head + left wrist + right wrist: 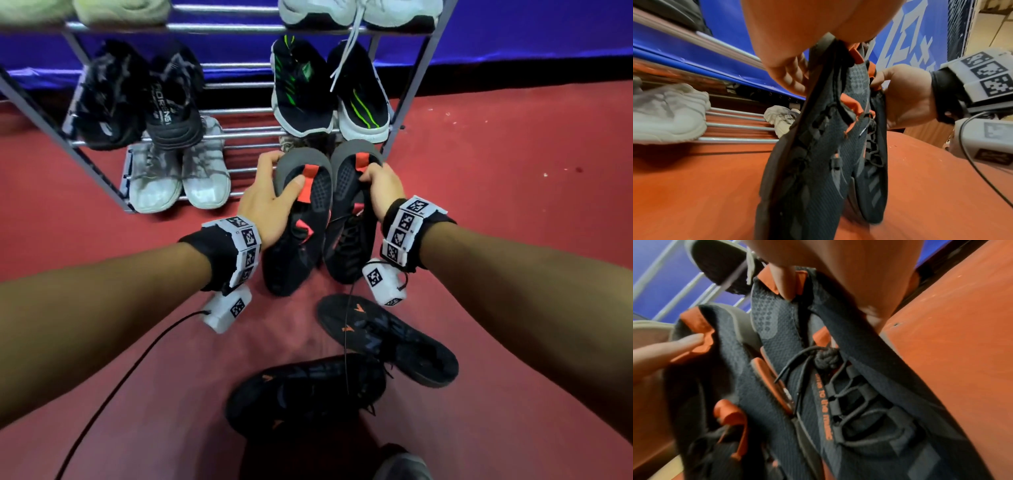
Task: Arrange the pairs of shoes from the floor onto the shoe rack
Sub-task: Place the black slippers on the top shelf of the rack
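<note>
Red floor (513,222) fills most of the head view; a blue wall (531,31) runs behind. Metal shoe rack (236,137) stands on the floor against that wall, tiers of parallel bars. On the rack: a black-and-grey pair (137,99) left on the middle tier, a black pair with green stripes (329,92) right on the same tier, a whitish-grey pair (178,171) left on the lowest tier, pale shoes on the top tier with a white lace (346,58) hanging down over the green-striped pair. Another black pair with orange marks (342,370) lies on the floor close to the person, toes splayed apart. The black pair with red-orange tabs is held off the floor just in front of the rack's lower right corner, heels up, toes hanging down, the two shoes side by side and touching. Left shoe (298,222) is gripped at the heel by the left hand (270,198), thumb on the heel tab, fingers curled over the sole edge. Right shoe (349,219) is gripped at its heel by the right hand (380,192), fingers curled at the collar by the tab. Both forearms reach forward, converging; marker bands on each wrist.
</note>
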Demonstrator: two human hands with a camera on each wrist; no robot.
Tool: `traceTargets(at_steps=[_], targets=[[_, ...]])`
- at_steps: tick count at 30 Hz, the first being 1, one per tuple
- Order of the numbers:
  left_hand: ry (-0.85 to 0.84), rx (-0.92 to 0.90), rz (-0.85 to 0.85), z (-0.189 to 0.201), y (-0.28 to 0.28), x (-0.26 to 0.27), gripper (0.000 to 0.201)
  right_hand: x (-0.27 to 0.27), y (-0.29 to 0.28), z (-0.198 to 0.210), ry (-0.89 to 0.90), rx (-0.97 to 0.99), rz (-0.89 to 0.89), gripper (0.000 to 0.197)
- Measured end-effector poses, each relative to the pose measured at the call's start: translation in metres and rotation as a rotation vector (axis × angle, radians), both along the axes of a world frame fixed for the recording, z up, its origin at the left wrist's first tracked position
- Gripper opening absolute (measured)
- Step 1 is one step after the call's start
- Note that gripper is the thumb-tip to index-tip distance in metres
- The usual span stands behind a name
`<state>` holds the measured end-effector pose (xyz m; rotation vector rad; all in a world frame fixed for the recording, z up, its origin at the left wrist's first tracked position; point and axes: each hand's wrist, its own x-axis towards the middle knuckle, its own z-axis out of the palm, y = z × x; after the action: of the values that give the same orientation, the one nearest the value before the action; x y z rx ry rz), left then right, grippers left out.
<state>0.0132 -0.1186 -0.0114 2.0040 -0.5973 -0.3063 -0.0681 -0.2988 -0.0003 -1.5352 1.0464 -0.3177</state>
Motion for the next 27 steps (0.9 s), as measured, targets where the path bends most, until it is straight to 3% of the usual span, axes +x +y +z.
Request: traceTargets(at_steps=[5, 10, 16, 19, 22, 27], targets=[[-0.057, -0.044, 0.092, 0.007, 0.021, 0.02, 0.041, 0.019, 0.023, 0.0, -0.134, 0.011, 0.05, 0.02], [-0.02, -0.038, 0.159, -0.013, 0.032, 0.025, 0.041, 0.017, 0.041, -0.034, -0.158, 0.034, 0.109, 0.04], [0.026, -0.004, -0.003, -0.031, 0.045, 0.034, 0.073, 0.014, 0.039, -0.051, -0.042, -0.006, 0.172, 0.055], [0.083, 0.161, -0.086, -0.045, 0.051, 0.028, 0.102, 0.003, 0.049, -0.062, 0.009, -0.064, 0.264, 0.06], [0.078, 0.38, -0.151, -0.075, 0.06, 0.006, 0.1, -0.013, 0.07, -0.082, 0.083, -0.116, 0.376, 0.065], [0.096, 0.475, -0.142, -0.099, 0.057, -0.013, 0.094, -0.004, 0.105, -0.099, 0.14, -0.134, 0.437, 0.091]])
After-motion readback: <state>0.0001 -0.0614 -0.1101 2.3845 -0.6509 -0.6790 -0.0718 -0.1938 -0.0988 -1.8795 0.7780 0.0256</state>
